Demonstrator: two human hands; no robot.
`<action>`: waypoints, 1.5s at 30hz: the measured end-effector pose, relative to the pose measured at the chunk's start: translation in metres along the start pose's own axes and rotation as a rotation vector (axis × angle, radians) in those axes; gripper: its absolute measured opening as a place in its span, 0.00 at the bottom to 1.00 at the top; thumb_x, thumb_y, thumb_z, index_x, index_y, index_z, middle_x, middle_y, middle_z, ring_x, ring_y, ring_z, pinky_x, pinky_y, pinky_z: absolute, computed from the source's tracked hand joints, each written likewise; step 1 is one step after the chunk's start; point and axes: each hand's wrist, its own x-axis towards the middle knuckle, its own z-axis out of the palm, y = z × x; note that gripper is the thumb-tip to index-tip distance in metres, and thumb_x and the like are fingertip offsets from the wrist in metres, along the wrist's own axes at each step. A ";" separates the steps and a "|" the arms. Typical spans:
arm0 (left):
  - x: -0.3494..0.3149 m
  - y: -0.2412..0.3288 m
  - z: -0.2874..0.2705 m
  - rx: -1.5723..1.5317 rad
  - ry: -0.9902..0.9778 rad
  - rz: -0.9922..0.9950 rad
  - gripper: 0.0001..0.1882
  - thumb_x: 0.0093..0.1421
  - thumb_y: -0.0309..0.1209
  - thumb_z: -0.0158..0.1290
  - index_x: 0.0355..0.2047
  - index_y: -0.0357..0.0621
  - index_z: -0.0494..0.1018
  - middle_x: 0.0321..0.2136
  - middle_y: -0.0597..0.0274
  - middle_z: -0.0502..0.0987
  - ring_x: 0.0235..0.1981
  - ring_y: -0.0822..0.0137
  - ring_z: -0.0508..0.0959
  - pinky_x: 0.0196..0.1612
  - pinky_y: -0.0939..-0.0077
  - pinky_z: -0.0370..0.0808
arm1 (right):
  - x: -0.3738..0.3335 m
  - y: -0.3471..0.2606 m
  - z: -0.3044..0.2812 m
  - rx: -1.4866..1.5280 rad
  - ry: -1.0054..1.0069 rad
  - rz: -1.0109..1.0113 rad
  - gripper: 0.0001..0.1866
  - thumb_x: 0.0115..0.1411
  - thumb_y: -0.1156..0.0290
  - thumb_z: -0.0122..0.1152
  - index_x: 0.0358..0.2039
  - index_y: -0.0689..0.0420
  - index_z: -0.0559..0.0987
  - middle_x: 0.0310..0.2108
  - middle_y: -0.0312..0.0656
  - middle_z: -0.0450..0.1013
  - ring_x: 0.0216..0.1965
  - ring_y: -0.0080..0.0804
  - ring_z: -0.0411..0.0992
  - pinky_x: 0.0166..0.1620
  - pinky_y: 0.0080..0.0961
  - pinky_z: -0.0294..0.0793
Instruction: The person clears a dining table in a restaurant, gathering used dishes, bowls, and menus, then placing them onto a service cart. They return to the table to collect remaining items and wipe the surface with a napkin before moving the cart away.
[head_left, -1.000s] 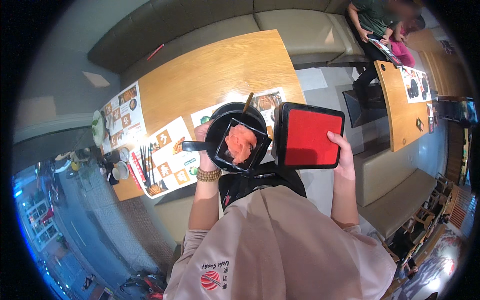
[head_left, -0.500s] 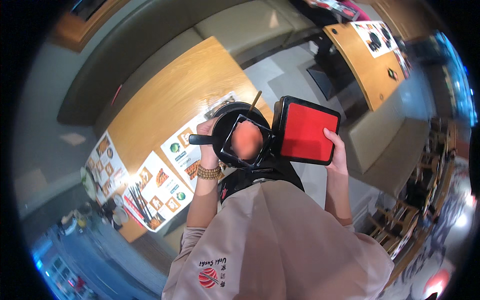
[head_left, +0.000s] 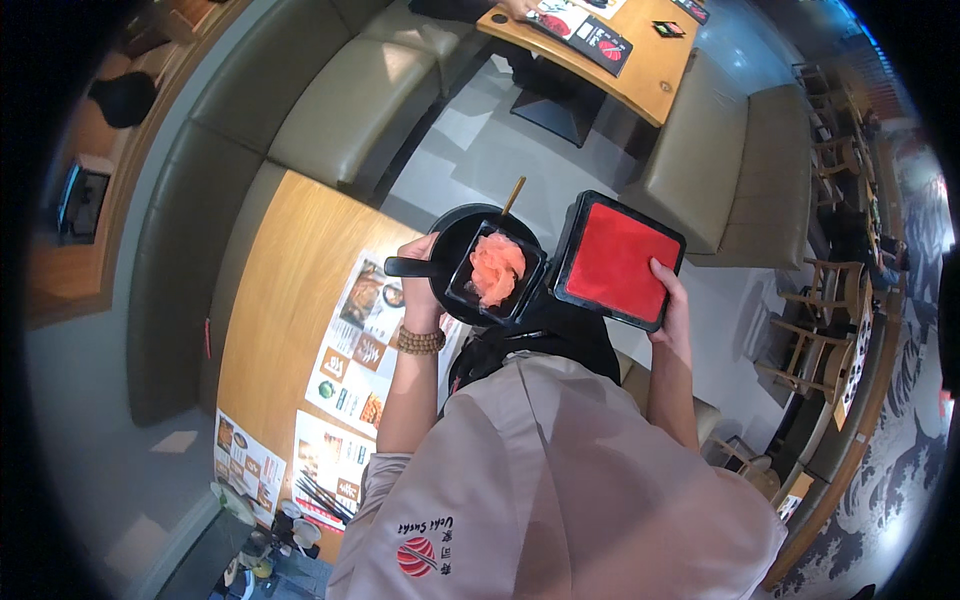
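My left hand [head_left: 422,300] is closed around a stack of black tableware, with a beaded bracelet on its wrist. In the stack sits a round black bowl [head_left: 447,232], with a thick black handle [head_left: 412,267] jutting out to the left. A square black dish [head_left: 531,281] of pink pickled ginger [head_left: 497,270] rests in or on the bowl; the contact is hidden. Behind it a thin gold-brown stick [head_left: 515,193] rises. My right hand [head_left: 674,306] grips the right edge of a square black-rimmed tray with a red face [head_left: 620,258], its thumb on the red surface.
On the left stands a wooden table [head_left: 290,250] with printed menu sheets [head_left: 340,375] and dark chopsticks [head_left: 325,500]. Olive bench seats [head_left: 350,110] curve behind it. Another wooden table [head_left: 650,70] is ahead, where a person's hand [head_left: 520,8] shows. Wooden chairs [head_left: 825,290] line the right.
My viewpoint has shifted and turned, so the near table lies farther left and lower, and the far table looks nearer the middle. Both hands keep their holds. The ginger is sharper now.
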 end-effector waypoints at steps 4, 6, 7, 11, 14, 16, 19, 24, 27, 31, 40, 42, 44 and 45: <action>0.043 -0.022 0.058 -0.022 -0.067 0.023 0.12 0.65 0.31 0.52 0.30 0.35 0.80 0.25 0.72 0.78 0.25 0.83 0.72 0.27 0.85 0.68 | 0.030 -0.049 -0.034 0.013 0.030 -0.005 0.24 0.58 0.66 0.65 0.52 0.64 0.74 0.45 0.45 0.78 0.44 0.34 0.78 0.48 0.31 0.79; 0.055 -0.034 0.091 -0.023 -0.047 -0.008 0.15 0.66 0.34 0.50 0.28 0.38 0.78 0.24 0.74 0.77 0.25 0.83 0.71 0.27 0.85 0.69 | 0.047 -0.074 -0.058 0.005 0.003 -0.003 0.24 0.56 0.67 0.65 0.52 0.64 0.74 0.46 0.46 0.77 0.44 0.33 0.78 0.48 0.30 0.78; 0.065 -0.049 0.106 -0.138 0.006 -0.081 0.16 0.67 0.36 0.49 0.27 0.39 0.77 0.24 0.75 0.76 0.25 0.83 0.72 0.28 0.85 0.69 | 0.057 -0.086 -0.071 -0.010 -0.010 0.001 0.24 0.56 0.68 0.65 0.52 0.64 0.74 0.46 0.46 0.77 0.44 0.33 0.78 0.48 0.29 0.78; 0.101 -0.084 0.157 -0.229 0.024 -0.244 0.14 0.66 0.35 0.50 0.27 0.40 0.77 0.24 0.74 0.76 0.25 0.82 0.72 0.28 0.85 0.70 | 0.085 -0.132 -0.105 -0.014 -0.080 -0.018 0.27 0.54 0.68 0.65 0.53 0.64 0.73 0.47 0.45 0.76 0.44 0.33 0.77 0.48 0.28 0.77; 0.127 -0.103 0.193 -0.200 -0.056 -0.297 0.13 0.66 0.34 0.51 0.28 0.40 0.77 0.25 0.74 0.77 0.25 0.82 0.72 0.28 0.85 0.70 | 0.088 -0.160 -0.123 0.034 -0.072 -0.002 0.30 0.51 0.67 0.66 0.54 0.65 0.72 0.47 0.46 0.76 0.45 0.34 0.77 0.50 0.29 0.76; 0.145 -0.117 0.217 -0.189 -0.115 -0.337 0.12 0.65 0.34 0.51 0.28 0.41 0.77 0.25 0.73 0.77 0.25 0.81 0.72 0.28 0.85 0.70 | 0.090 -0.170 -0.143 0.047 0.019 -0.023 0.32 0.49 0.67 0.67 0.54 0.65 0.72 0.47 0.46 0.76 0.46 0.35 0.76 0.51 0.30 0.75; 0.174 -0.144 0.248 -0.164 -0.204 -0.408 0.11 0.65 0.33 0.52 0.28 0.41 0.77 0.25 0.73 0.77 0.25 0.81 0.73 0.28 0.84 0.71 | 0.087 -0.182 -0.163 0.059 0.141 -0.061 0.34 0.46 0.67 0.68 0.54 0.65 0.72 0.47 0.47 0.76 0.46 0.36 0.76 0.52 0.31 0.74; 0.206 -0.151 0.326 -0.094 -0.429 -0.406 0.09 0.64 0.30 0.53 0.27 0.42 0.77 0.24 0.74 0.76 0.25 0.83 0.70 0.26 0.86 0.67 | 0.061 -0.190 -0.182 0.149 0.419 -0.137 0.35 0.45 0.67 0.69 0.55 0.64 0.71 0.46 0.46 0.76 0.47 0.36 0.76 0.52 0.31 0.74; 0.215 -0.140 0.377 -0.026 -0.625 -0.358 0.08 0.63 0.26 0.53 0.28 0.40 0.79 0.25 0.74 0.77 0.25 0.83 0.70 0.26 0.86 0.67 | 0.043 -0.175 -0.199 0.269 0.553 -0.158 0.34 0.46 0.67 0.69 0.55 0.63 0.71 0.47 0.46 0.75 0.47 0.37 0.75 0.53 0.32 0.74; 0.221 -0.147 0.438 0.071 -0.887 -0.327 0.11 0.64 0.28 0.52 0.27 0.38 0.80 0.24 0.73 0.77 0.23 0.83 0.71 0.25 0.85 0.68 | 0.023 -0.165 -0.219 0.370 0.700 -0.211 0.34 0.46 0.67 0.70 0.54 0.63 0.72 0.47 0.46 0.75 0.48 0.37 0.75 0.54 0.34 0.74; 0.191 -0.199 0.556 0.100 -1.169 -0.489 0.13 0.65 0.31 0.52 0.28 0.37 0.81 0.22 0.70 0.78 0.21 0.81 0.71 0.23 0.84 0.68 | 0.003 -0.146 -0.267 0.654 0.797 -0.423 0.25 0.54 0.67 0.66 0.51 0.64 0.75 0.43 0.45 0.77 0.42 0.34 0.78 0.47 0.30 0.78; 0.177 -0.212 0.583 0.091 -1.183 -0.541 0.13 0.64 0.32 0.52 0.29 0.36 0.81 0.23 0.69 0.79 0.22 0.80 0.73 0.25 0.84 0.70 | 0.001 -0.146 -0.290 0.665 0.848 -0.438 0.25 0.54 0.66 0.67 0.50 0.64 0.75 0.43 0.45 0.77 0.42 0.34 0.78 0.47 0.30 0.78; 0.164 -0.228 0.611 0.064 -1.243 -0.550 0.12 0.63 0.31 0.54 0.30 0.36 0.81 0.24 0.68 0.80 0.23 0.80 0.74 0.26 0.83 0.72 | -0.005 -0.152 -0.315 0.678 0.859 -0.442 0.25 0.54 0.66 0.67 0.50 0.65 0.75 0.43 0.46 0.77 0.42 0.34 0.78 0.47 0.30 0.78; 0.156 -0.239 0.625 0.046 -1.270 -0.558 0.11 0.63 0.31 0.54 0.31 0.36 0.81 0.25 0.67 0.80 0.24 0.79 0.75 0.27 0.83 0.72 | -0.009 -0.160 -0.328 0.679 0.866 -0.442 0.25 0.54 0.66 0.67 0.50 0.65 0.75 0.43 0.46 0.77 0.42 0.34 0.78 0.47 0.30 0.78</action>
